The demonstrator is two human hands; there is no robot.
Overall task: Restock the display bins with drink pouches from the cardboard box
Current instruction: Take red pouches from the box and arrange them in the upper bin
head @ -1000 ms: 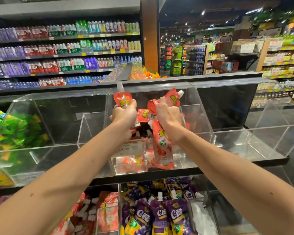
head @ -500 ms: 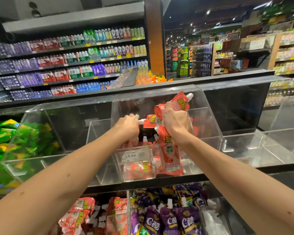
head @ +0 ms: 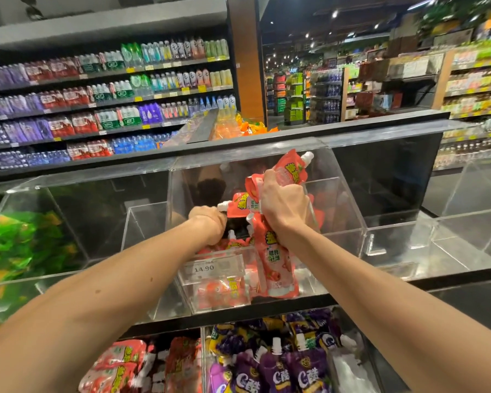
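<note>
A clear acrylic display bin (head: 338, 194) stood open ahead of both hands. The right hand (head: 284, 205) was clamped on a bunch of red drink pouches (head: 277, 268) at the bin's mouth, one dangling beneath the fist, with more lying in the bin below it. The left hand (head: 207, 225) reached down inside, beside the right. Its fingers were hidden, so whether it held anything could not be told. Loading appeared under way, and the right hand would next need to lower and release its bunch. A price label (head: 213, 268) sat just below the left wrist. The cardboard box was out of view.
</note>
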